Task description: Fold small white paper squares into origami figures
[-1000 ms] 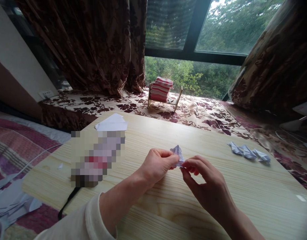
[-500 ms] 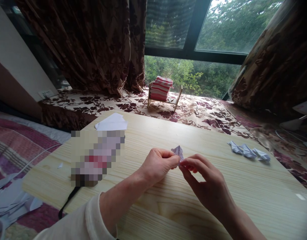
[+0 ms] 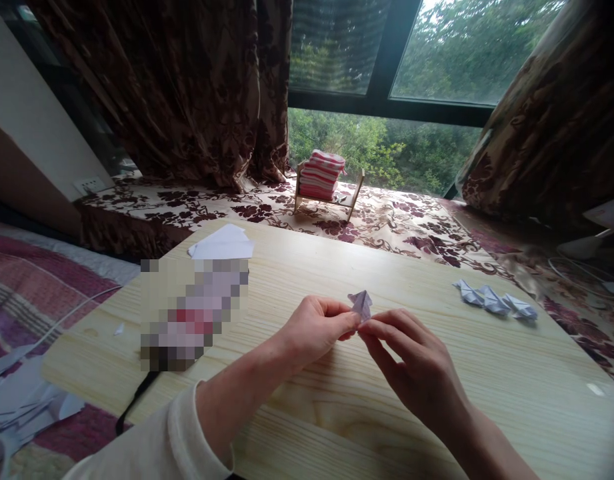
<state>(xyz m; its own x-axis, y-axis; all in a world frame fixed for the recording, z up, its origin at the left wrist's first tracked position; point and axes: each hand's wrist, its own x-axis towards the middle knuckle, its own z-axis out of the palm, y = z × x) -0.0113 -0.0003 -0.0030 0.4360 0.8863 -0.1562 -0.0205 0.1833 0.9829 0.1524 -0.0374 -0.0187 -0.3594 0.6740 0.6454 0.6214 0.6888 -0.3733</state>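
Your left hand [image 3: 327, 320] and right hand [image 3: 399, 343] pinch the small folded paper [image 3: 363, 307] between fingertips above the worktop [image 3: 307, 427], its pointed end upward.

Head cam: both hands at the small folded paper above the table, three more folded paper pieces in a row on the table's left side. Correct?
One slip: the three folded paper pieces are on the table's right side, as the head view shows. The left hand and right hand are indeed at the small folded paper.
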